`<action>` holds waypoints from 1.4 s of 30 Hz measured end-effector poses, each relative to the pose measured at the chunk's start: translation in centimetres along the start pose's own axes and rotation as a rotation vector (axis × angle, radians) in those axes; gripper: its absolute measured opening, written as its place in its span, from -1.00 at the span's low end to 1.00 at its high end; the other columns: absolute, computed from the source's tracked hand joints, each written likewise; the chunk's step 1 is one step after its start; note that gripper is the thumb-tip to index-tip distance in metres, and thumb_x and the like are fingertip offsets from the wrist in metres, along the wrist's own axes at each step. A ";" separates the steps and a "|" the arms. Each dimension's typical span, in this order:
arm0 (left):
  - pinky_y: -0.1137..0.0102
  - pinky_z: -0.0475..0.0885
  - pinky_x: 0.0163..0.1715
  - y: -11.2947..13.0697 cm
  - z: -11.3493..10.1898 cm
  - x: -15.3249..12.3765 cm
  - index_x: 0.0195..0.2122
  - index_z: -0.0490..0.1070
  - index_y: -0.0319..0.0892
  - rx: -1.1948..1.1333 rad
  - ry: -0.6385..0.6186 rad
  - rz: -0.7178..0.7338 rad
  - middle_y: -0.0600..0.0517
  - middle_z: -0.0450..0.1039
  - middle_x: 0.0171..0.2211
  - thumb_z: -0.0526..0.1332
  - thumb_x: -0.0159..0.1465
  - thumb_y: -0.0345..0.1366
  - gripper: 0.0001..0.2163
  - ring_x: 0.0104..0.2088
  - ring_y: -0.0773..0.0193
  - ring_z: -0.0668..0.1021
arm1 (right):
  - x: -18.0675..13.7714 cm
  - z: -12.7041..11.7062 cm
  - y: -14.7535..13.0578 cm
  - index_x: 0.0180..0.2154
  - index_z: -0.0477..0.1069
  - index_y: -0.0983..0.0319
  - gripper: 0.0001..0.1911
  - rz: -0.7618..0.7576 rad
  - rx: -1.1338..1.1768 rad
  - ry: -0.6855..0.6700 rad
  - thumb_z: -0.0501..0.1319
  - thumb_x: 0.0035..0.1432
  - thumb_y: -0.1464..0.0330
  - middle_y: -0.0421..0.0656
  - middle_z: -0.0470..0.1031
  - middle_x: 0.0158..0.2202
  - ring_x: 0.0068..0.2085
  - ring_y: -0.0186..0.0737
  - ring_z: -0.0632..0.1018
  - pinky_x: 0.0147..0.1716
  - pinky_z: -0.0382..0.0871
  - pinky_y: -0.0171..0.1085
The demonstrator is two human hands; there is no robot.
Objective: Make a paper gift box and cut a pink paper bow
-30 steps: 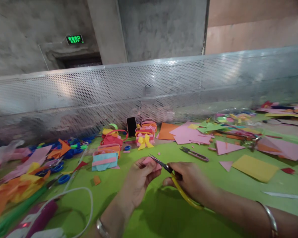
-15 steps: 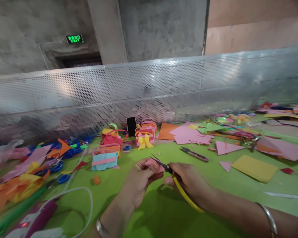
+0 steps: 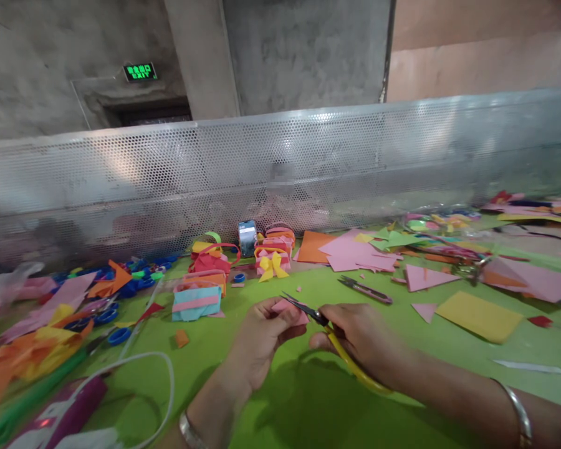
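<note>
Just above the middle of a green table (image 3: pixel 318 411), two bare hands meet over a small folded piece of pink paper (image 3: pixel 290 309). The left hand (image 3: pixel 264 330) has it pinched, thumb on top and fingers curled behind; this grip is firm. The right hand (image 3: pixel 355 337) is wrapped around the yellow handles of a pair of scissors (image 3: pixel 350 362), whose dark blades point left and lie across the paper's upper edge. Whether they bite into it is too small to tell. A silver bangle circles each wrist.

Just beyond the hands lies a tiny pink scrap (image 3: pixel 299 289), and to its right a pair of thread snips (image 3: pixel 367 290). Left of the hands stands a light-blue folded paper piece (image 3: pixel 196 304) with a pink band. Behind it, a phone (image 3: pixel 247 240) stands upright with its screen lit, beside a pink paper form with a yellow bow (image 3: pixel 273 267).

Farther right are a pink triangle (image 3: pixel 430 278) and a yellow sheet (image 3: pixel 480 317). At far left, orange paper (image 3: pixel 9 368) lies near a green handle (image 3: pixel 37 396). A perforated metal panel (image 3: pixel 280 143) crosses behind everything; above it glows a green exit sign (image 3: pixel 140 72).
</note>
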State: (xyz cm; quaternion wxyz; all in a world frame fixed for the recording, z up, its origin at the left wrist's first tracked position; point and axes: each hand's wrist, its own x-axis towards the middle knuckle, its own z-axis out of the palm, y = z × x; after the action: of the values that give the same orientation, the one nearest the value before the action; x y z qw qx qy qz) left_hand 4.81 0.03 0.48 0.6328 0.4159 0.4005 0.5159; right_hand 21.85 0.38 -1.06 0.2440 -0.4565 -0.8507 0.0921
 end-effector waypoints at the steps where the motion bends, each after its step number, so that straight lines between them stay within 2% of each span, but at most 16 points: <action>1: 0.48 0.45 -0.38 0.0 0.0 0.0 -0.66 0.45 -0.24 0.003 0.001 0.000 0.06 0.49 -0.59 0.45 -0.20 -0.29 -0.79 -0.53 0.41 0.49 | 0.0 -0.1 0.0 -0.51 0.30 0.24 -0.51 -0.004 -0.004 -0.006 -0.03 0.16 -0.01 -0.16 0.39 -0.57 -0.57 -0.32 0.32 -0.57 0.02 -0.35; 9: 0.45 0.45 -0.36 -0.4 0.0 0.0 -0.61 0.47 -0.24 0.126 -0.037 0.027 0.06 0.48 -0.58 0.41 -0.11 -0.29 -0.84 -0.52 0.39 0.48 | 0.1 -0.9 0.2 -0.50 0.35 0.22 -0.55 -0.044 -0.098 -0.007 -0.01 0.17 0.02 -0.14 0.44 -0.56 -0.53 -0.24 0.41 -0.55 0.02 -0.32; 14: 0.46 0.44 -0.35 -0.3 -0.1 0.0 -0.61 0.46 -0.23 0.078 -0.002 0.034 0.05 0.48 -0.57 0.41 -0.12 -0.29 -0.84 -0.50 0.38 0.48 | 0.3 -1.3 0.7 -0.37 0.39 0.23 -0.61 -0.085 -0.152 0.029 0.02 0.17 0.06 -0.11 0.46 -0.47 -0.45 -0.20 0.44 -0.49 0.09 -0.30; 21: 0.45 0.45 -0.34 -0.2 -0.1 0.1 -0.52 0.49 -0.23 0.106 -0.019 0.024 0.04 0.49 -0.52 0.39 -0.09 -0.35 -0.88 -0.48 0.37 0.49 | 0.4 -1.1 0.7 -0.25 0.39 0.25 -0.64 -0.098 -0.061 0.026 0.10 0.12 0.09 -0.07 0.43 -0.32 -0.31 -0.14 0.43 -0.36 0.22 -0.25; 28: 0.45 0.44 -0.33 -0.2 0.2 -0.1 -0.51 0.50 -0.22 0.109 -0.033 -0.021 0.07 0.50 -0.51 0.39 -0.12 -0.42 -0.87 -0.46 0.37 0.50 | 0.2 0.0 0.7 -0.26 0.39 0.27 -0.61 -0.109 -0.026 0.045 0.12 0.11 0.07 -0.05 0.40 -0.32 -0.30 -0.13 0.41 -0.31 0.26 -0.21; 33: 0.44 0.44 -0.31 -0.3 0.1 -0.1 -0.49 0.49 -0.22 0.061 -0.072 -0.033 0.08 0.50 -0.49 0.40 -0.12 -0.40 -0.85 -0.44 0.38 0.51 | 0.1 0.0 0.5 -0.26 0.37 0.27 -0.62 -0.112 -0.012 0.053 0.12 0.11 0.07 -0.04 0.39 -0.29 -0.28 -0.12 0.41 -0.30 0.28 -0.19; 42: 0.45 0.42 -0.35 -0.4 0.2 -0.2 -0.51 0.50 -0.24 0.093 -0.098 -0.024 0.05 0.49 -0.54 0.41 -0.10 -0.36 -0.86 -0.47 0.37 0.50 | -0.1 -0.2 0.3 -0.33 0.35 0.26 -0.65 -0.114 -0.031 0.034 0.08 0.15 0.09 -0.09 0.40 -0.35 -0.32 -0.15 0.43 -0.34 0.24 -0.24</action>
State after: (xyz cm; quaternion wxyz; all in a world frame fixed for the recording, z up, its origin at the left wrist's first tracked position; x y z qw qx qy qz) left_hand 5.07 -0.26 0.18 0.6377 0.4648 0.3977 0.4681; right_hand 22.18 0.47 -1.01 0.2563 -0.4124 -0.8723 0.0571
